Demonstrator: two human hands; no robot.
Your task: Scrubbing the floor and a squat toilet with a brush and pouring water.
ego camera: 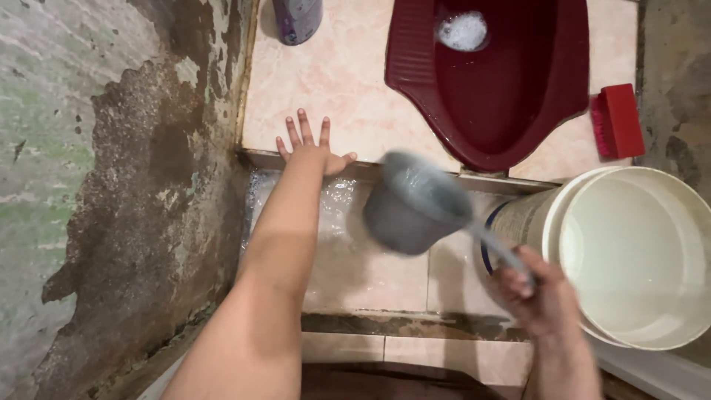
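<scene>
Down on the floor (370, 274), by its right edge, stands a white bucket (637, 252) holding water. Beyond the step lies a red squat pan (503, 89), foam in it. Right hand (544, 296) fingers grip a grey dipper (411, 211), tilted over wet tiles; rinsing looks underway, foam remaining. Left hand (311, 148) fingers spread wide on the step edge.

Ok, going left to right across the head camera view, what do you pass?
Stained wall → left hand spread on the tiled step → grey dipper → right hand gripping its handle → white bucket. Farther back: dark red squat pan, then red brush.
</scene>
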